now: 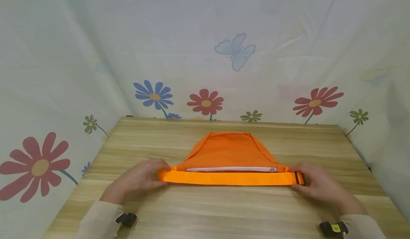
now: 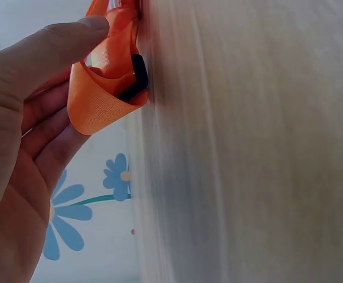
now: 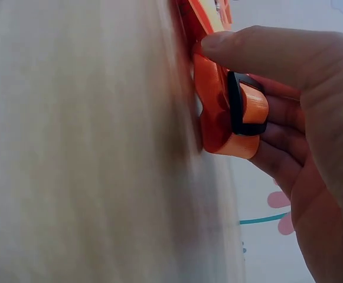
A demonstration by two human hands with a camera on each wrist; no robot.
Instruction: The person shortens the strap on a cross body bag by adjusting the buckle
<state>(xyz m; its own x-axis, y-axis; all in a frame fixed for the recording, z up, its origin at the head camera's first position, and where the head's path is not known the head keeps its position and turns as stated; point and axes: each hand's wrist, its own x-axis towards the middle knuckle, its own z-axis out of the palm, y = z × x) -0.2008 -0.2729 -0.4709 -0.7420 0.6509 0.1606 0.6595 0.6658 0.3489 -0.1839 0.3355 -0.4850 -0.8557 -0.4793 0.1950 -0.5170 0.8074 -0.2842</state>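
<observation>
An orange waist bag (image 1: 234, 148) lies flat on the table, its white zipper (image 1: 230, 169) running along the near side. In front of the zipper, the bag's orange strap (image 1: 224, 178) is stretched straight between both hands. My left hand (image 1: 144, 175) pinches the strap's looped left end; a black buckle part (image 2: 137, 79) shows inside that loop in the left wrist view. At the right end, my right hand (image 1: 323, 185) pinches the strap between thumb and fingers, beside a black slider buckle (image 3: 239, 103). The strap folds back on itself at each end.
The wood-grain table (image 1: 240, 210) extends around the bag. Behind it and at both sides hangs a pale sheet (image 1: 179, 29) printed with flowers and a butterfly. A dark band with a small device sits at each wrist.
</observation>
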